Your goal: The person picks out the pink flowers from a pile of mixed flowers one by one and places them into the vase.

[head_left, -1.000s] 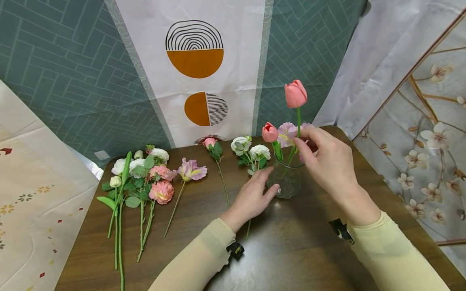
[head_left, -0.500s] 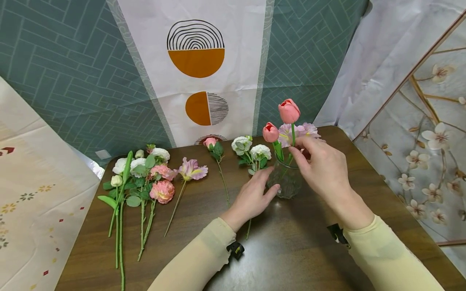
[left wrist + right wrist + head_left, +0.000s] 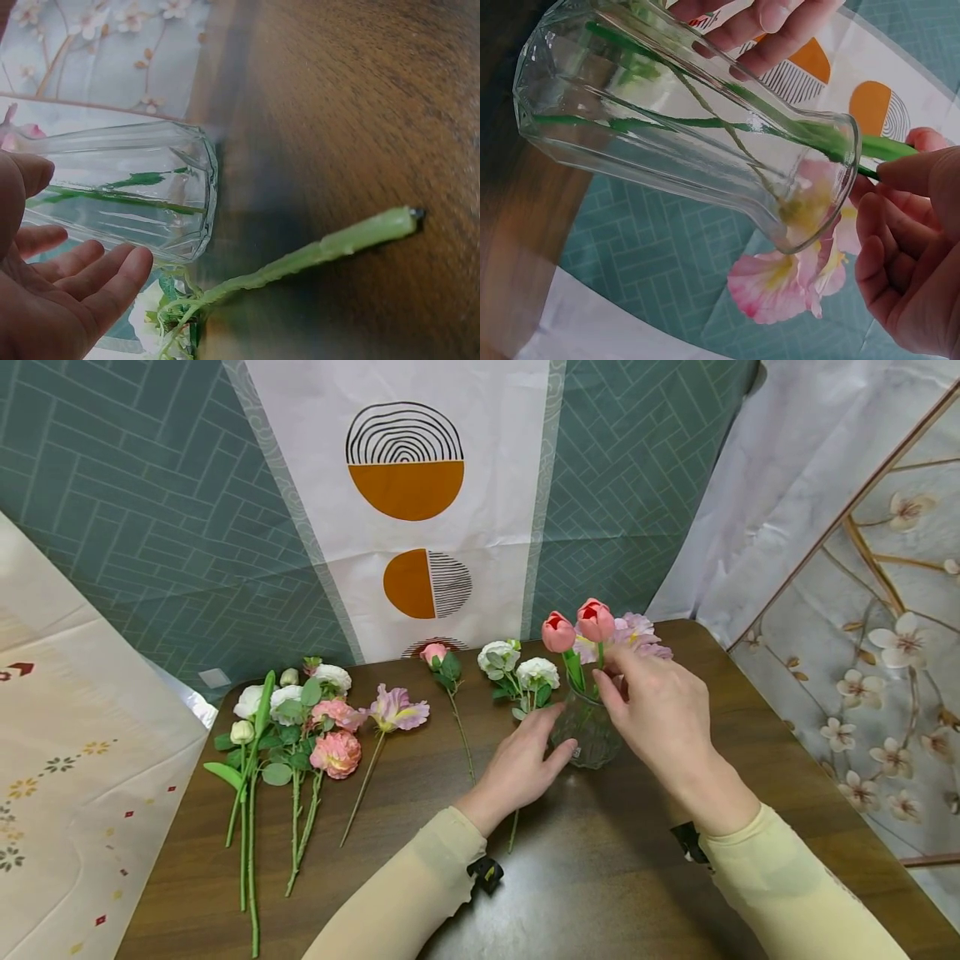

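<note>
The brown table (image 3: 585, 893) fills the lower part of the head view; take it as a clock with the vase at its centre, and a loose bunch (image 3: 292, 731) lies at 9 o'clock, well apart; 1 purple flower (image 3: 397, 710) lies nearer, also about 9; 1 pink rose (image 3: 433, 653) is at 10, and a white sprig (image 3: 537, 673) at 11, its stalk running under the left hand. The clear vase (image 3: 588, 743) stands upright towards the table's right side; it holds ruffled flowers (image 3: 636, 628) leaning to 1 o'clock and a second tulip (image 3: 558, 632) leaning to 11.

The left hand (image 3: 517, 768) sits at 8 o'clock, thumb and fingers loosely spread at the vase's side, gripping no flower; whether the fingertips press the glass is hard to tell; the right hand (image 3: 663, 710), at 2 o'clock, pinches the stem (image 3: 868, 172) of 1 pink tulip (image 3: 595, 620), its head upright above the vase.

The step looks like settling that tulip; I would keep the pinch light and low, so the stem steers without bending; ease it past the crossed stems (image 3: 679, 122); brace at 8 o'clock, since a sideways push could tip the glass; release only once it leans steadily, the 2 pink heads slightly apart.
</note>
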`<state>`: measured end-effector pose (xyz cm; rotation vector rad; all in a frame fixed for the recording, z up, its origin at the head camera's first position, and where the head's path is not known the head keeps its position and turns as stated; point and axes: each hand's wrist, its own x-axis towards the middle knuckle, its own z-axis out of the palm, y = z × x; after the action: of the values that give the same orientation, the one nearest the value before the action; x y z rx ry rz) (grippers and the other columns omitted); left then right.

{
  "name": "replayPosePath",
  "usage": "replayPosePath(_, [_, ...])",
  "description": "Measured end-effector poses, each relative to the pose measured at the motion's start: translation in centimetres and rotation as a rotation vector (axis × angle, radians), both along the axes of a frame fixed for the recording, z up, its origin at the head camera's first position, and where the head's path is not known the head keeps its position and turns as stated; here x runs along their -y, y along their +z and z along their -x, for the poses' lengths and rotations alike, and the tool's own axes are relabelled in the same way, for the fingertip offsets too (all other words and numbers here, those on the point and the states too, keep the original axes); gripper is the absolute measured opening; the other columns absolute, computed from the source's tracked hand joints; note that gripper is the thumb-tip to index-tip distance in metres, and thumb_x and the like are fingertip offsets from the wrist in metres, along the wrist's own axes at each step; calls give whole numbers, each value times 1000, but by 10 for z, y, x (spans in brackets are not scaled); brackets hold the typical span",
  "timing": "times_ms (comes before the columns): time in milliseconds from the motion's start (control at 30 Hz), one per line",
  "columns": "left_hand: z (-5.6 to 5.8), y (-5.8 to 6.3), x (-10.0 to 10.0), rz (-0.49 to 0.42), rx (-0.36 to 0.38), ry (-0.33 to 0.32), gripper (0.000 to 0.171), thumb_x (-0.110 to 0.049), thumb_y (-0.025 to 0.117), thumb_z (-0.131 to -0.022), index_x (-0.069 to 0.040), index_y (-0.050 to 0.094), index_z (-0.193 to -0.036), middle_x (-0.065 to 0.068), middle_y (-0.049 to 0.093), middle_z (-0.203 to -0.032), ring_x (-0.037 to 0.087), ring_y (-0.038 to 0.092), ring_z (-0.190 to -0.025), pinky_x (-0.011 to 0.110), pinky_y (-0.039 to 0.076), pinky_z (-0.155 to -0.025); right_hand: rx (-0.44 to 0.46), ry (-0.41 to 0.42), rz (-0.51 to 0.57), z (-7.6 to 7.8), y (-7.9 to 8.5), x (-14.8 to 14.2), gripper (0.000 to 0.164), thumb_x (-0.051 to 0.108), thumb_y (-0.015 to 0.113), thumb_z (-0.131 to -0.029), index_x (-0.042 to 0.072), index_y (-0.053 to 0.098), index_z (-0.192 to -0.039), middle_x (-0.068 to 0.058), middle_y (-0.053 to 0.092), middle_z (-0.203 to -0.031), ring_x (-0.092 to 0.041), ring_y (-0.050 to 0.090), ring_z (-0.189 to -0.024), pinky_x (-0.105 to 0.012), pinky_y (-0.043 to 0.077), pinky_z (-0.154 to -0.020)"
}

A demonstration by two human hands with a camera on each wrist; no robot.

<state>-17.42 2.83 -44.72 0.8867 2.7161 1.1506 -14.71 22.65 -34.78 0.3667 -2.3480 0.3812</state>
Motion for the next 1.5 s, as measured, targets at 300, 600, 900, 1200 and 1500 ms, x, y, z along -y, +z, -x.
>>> replayPosePath(300, [-1,1,0,-1,21,2,62,-36,61,-115,-10,42,-169,10,50,-165,25,54,-149,48,48,-118,-11,-13,-13,1,-3,1,12,13,82,-98,10,71,-96,-4,63,-65,-27,55,-54,-43,41,-48])
replayPosePath(600, [-2,2,1,5,19,-5,63,-36,61,-115,-11,41,-170,10,49,-167,25,53,-149,47,47,-118,3,-22,-17,2,-3,4,10,18,81,-101,9,76,-101,-8,75,-75,-29,59,-56,-44,44,-48])
replayPosePath(900, [-4,3,2,-7,17,-2,61,-36,61,-115,-11,44,-168,9,50,-166,25,53,-149,47,47,-118,-3,-18,-26,3,-2,6,12,19,83,-100,7,79,-102,-9,75,-76,-31,62,-57,-45,45,-49])
replayPosePath(1200, [1,5,13,-12,-11,9,60,-35,61,-115,-11,45,-168,10,56,-158,25,66,-126,48,57,-101,-20,-26,-51,2,-1,6,16,22,84,-100,9,76,-96,-6,69,-70,-33,61,-57,-46,45,-49])
replayPosePath(1500, [9,10,42,-12,-42,83,59,-31,65,-114,-8,48,-166,14,59,-149,27,65,-114,50,56,-94,-71,-48,-69,-1,2,2,19,20,86,-98,8,72,-91,-10,66,-67,-39,63,-60,-50,48,-52])
